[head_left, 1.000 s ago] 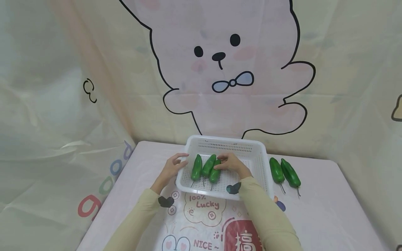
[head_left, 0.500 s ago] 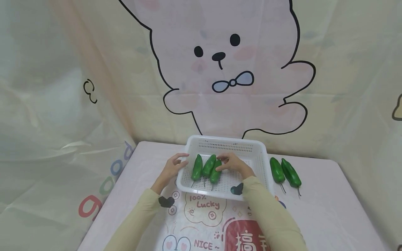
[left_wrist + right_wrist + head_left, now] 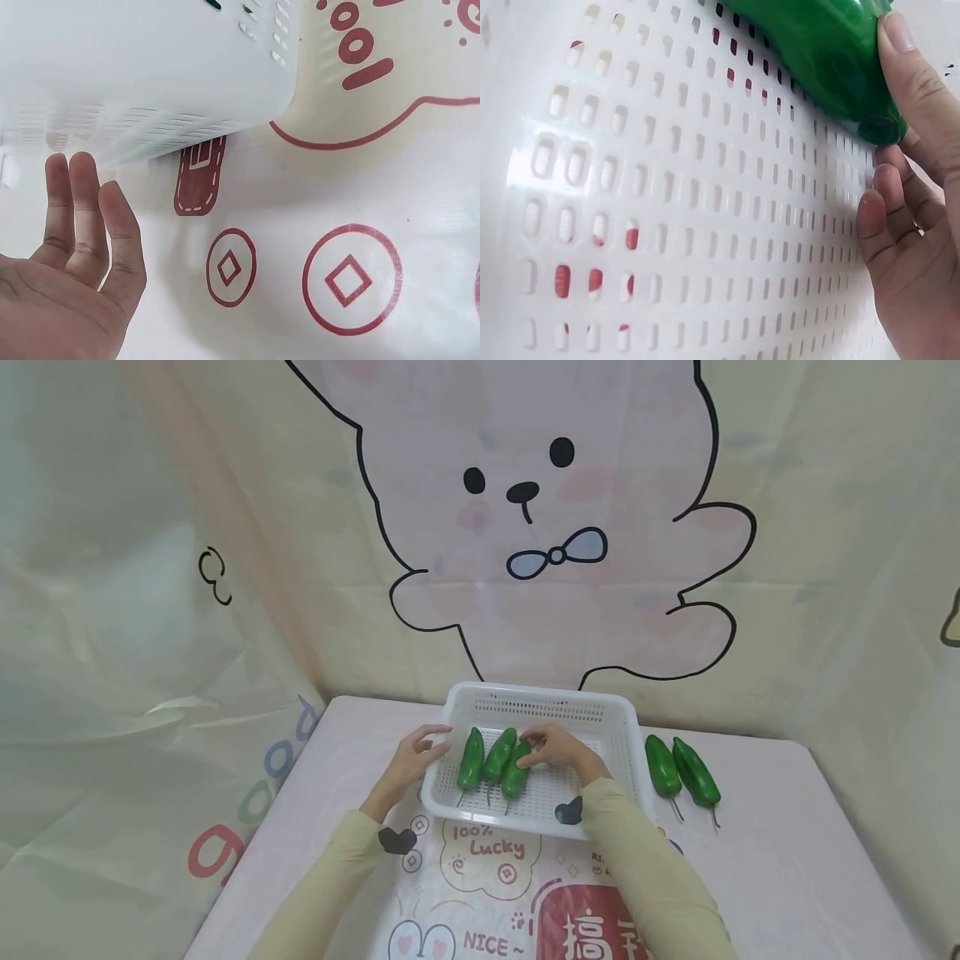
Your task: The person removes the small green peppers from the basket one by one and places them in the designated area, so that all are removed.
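Observation:
Three green chili peppers lie in a white perforated plastic basket (image 3: 607, 802): a left one (image 3: 471, 760), a middle one (image 3: 498, 756) and a right one (image 3: 514, 777). Their thin stems point towards me. My right hand (image 3: 558, 750) reaches into the basket and pinches the right pepper (image 3: 832, 60) near its far end, thumb on its side and index finger partly hidden behind it. At the basket's left wall is my left hand (image 3: 411, 758). In the left wrist view, the left hand's fingers (image 3: 84, 202) are nearly straight, tips at the outer wall; whether they touch cannot be told.
Two more green chili peppers (image 3: 662, 768) (image 3: 696, 774) lie on the table (image 3: 780, 860), right of the basket. A printed cloth with lettering (image 3: 491, 852) covers the table. Behind the basket hangs a curtain with a cartoon bear (image 3: 540, 610).
My right hand and forearm have shifted slightly to the right, the thumb moving towards the right pepper's edge. The left hand stays in place at the basket's side.

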Action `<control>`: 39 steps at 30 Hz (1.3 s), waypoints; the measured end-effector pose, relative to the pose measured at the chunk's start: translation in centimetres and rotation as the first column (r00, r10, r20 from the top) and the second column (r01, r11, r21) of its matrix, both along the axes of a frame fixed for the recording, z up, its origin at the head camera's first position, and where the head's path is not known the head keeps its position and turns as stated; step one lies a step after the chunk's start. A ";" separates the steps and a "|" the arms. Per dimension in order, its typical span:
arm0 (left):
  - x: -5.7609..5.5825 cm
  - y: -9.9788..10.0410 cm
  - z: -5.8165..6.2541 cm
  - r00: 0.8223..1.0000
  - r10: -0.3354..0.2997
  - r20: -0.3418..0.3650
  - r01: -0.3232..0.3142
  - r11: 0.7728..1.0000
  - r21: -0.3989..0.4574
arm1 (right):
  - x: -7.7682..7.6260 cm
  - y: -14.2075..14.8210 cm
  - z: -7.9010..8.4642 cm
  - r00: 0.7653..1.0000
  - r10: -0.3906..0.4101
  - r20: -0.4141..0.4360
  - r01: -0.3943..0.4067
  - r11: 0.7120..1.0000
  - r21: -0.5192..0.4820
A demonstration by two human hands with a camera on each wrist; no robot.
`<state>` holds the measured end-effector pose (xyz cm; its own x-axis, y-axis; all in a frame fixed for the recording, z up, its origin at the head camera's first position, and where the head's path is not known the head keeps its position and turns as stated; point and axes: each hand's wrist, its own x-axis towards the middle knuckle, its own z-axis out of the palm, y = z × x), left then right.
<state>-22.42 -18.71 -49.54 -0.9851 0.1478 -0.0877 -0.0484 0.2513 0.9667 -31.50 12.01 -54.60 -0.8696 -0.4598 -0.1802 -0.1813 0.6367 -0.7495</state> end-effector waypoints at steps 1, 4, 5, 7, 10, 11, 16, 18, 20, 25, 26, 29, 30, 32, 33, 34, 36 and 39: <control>0.0 0.0 0.0 1.000 0.000 0.001 0.000 1.000 0.003 | -0.1 0.0 -0.1 1.000 -0.006 0.006 0.006 1.000 0.001; 0.0 0.0 0.1 1.000 0.004 -0.001 -0.004 1.000 0.003 | -0.2 0.1 -0.1 0.999 -0.021 0.028 0.022 1.000 0.000; 0.0 0.0 0.0 1.000 0.007 -0.001 -0.007 1.000 0.001 | -0.3 0.1 -0.1 0.999 -0.024 0.031 0.024 1.000 0.000; 0.1 0.0 0.1 1.000 0.010 0.002 -0.010 1.000 -0.009 | -0.3 0.2 -0.1 0.999 -0.023 0.033 0.023 1.000 -0.004; 0.0 0.1 0.1 1.000 0.013 0.006 -0.013 1.000 -0.018 | -0.4 0.3 -0.2 0.999 -0.022 0.029 0.022 1.000 -0.014; 0.0 0.1 0.1 1.000 0.013 0.007 -0.013 1.000 -0.022 | -0.4 0.3 -0.3 0.999 -0.020 0.029 0.021 1.000 -0.021; 0.0 0.1 0.1 1.000 0.014 0.016 -0.014 1.000 -0.014 | -0.6 0.5 -0.5 1.000 -0.008 0.027 0.010 0.999 -0.053; 0.0 0.1 0.1 1.000 0.011 0.016 -0.010 1.000 -0.009 | -0.7 0.6 -0.7 1.000 -0.007 0.031 0.009 0.998 -0.059; 0.0 0.1 0.1 1.000 0.004 0.017 -0.004 1.000 -0.011 | -0.7 0.8 -0.7 0.999 -0.011 0.040 0.014 0.998 -0.064; -0.7 0.0 -0.8 1.000 -0.004 0.027 0.004 1.000 -0.018 | -0.7 1.1 -0.5 0.998 -0.014 0.069 0.021 0.994 -0.109; -0.9 -0.1 -1.4 1.000 0.001 0.029 0.000 1.000 -0.017 | -0.7 1.2 -0.5 0.997 -0.012 0.075 0.021 0.992 -0.121; -1.7 -0.3 -2.9 0.999 0.022 0.027 -0.022 1.000 -0.007 | -0.7 1.3 -0.3 0.996 -0.012 0.087 0.024 0.990 -0.142; -1.8 -0.3 -3.3 0.999 0.029 0.024 -0.029 1.000 0.000 | -0.7 1.3 -0.2 0.995 -0.017 0.098 0.031 0.989 -0.147; -2.1 -0.4 -3.8 0.999 0.041 0.017 -0.041 0.999 0.006 | -0.6 1.3 -0.1 0.993 -0.022 0.113 0.040 0.986 -0.159; -2.1 -0.4 -4.0 0.999 0.044 0.015 -0.044 0.999 0.008 | -0.5 1.3 -0.1 0.992 -0.024 0.122 0.045 0.985 -0.167; -2.2 -0.4 -4.1 0.999 0.044 0.013 -0.044 0.999 0.007 | -0.5 1.3 0.0 0.990 -0.026 0.135 0.050 0.983 -0.176; -2.2 -0.5 -4.1 0.999 0.044 0.013 -0.044 0.999 0.005 | -0.4 1.3 0.0 0.987 -0.026 0.158 0.057 0.978 -0.199; -2.1 -0.5 -4.2 0.999 0.043 0.018 -0.044 0.999 0.001 | -0.3 1.4 0.1 0.984 -0.015 0.180 0.059 0.968 -0.245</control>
